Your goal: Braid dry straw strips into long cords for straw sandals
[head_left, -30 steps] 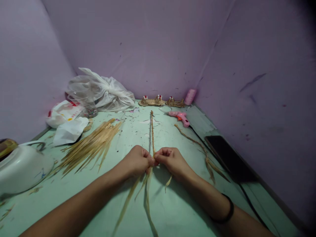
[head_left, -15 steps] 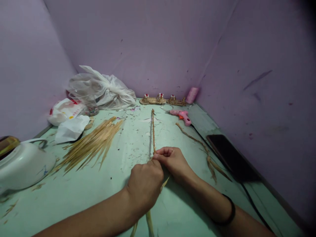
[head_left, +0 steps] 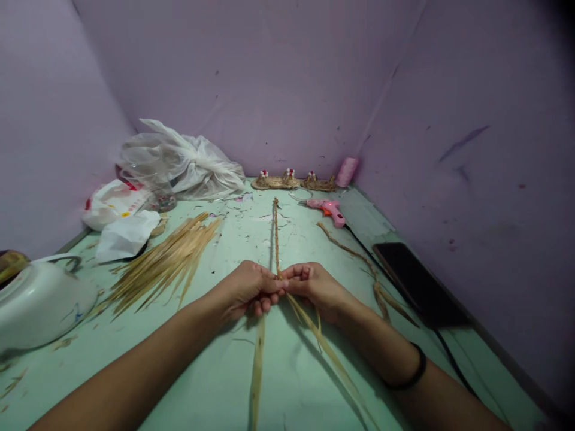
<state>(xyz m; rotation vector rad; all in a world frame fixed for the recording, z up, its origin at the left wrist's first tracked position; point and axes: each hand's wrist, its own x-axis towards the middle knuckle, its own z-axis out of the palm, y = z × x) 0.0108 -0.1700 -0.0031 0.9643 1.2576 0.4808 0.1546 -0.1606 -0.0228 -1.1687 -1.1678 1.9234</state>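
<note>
Pinching braided cord [head_left: 276, 233] over mid-desk [head_left: 211, 383] — left hand [head_left: 254, 288] and right hand [head_left: 317, 290] touching.
Clear jar [head_left: 158, 193], small coloured bits [head_left: 167, 203] inside; knotted white bag [head_left: 204, 170] beside it, contents unclear; white pot [head_left: 49, 308], left — something brown [head_left: 12, 267] at its mouth.

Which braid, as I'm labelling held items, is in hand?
The straight central braid: the left hand and right hand meet at its near end. The other braid lies to the right, untouched.
</note>
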